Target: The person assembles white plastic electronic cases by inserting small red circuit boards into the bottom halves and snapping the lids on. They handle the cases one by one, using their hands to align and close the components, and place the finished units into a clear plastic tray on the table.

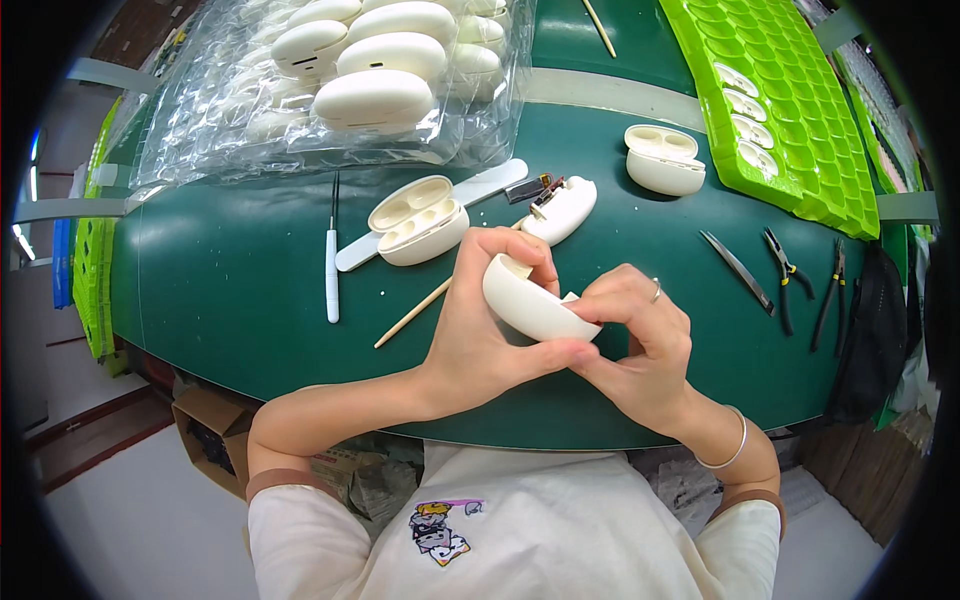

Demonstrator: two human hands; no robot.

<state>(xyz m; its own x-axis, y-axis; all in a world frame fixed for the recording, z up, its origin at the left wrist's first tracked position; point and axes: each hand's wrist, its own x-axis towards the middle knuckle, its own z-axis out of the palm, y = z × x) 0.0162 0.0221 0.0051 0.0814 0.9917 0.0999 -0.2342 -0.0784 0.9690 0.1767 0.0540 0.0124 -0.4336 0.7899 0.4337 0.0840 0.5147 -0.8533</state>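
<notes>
Between my two hands is a white earbud charging case shell (538, 309), held tilted above the table's near edge. My left hand (478, 325) wraps its left side, fingers behind and thumb along the bottom. The fingers of my right hand (640, 335) pinch the shell's right end, with the index fingertip at its rim; what lies inside is hidden. Just beyond my hands lies an opened case part (565, 212) with a small dark battery (530, 188) and wires exposed. An open white earbud case (425, 225) stands to its left.
Another open case (665, 162) stands back right, near a green tray (775, 110) holding white parts. Tweezers (738, 272) and pliers (785, 280) lie right. A screwdriver (332, 270), white stick (490, 182) and wooden stick (415, 312) lie left. Clear trays (180, 150) hold stacked cases.
</notes>
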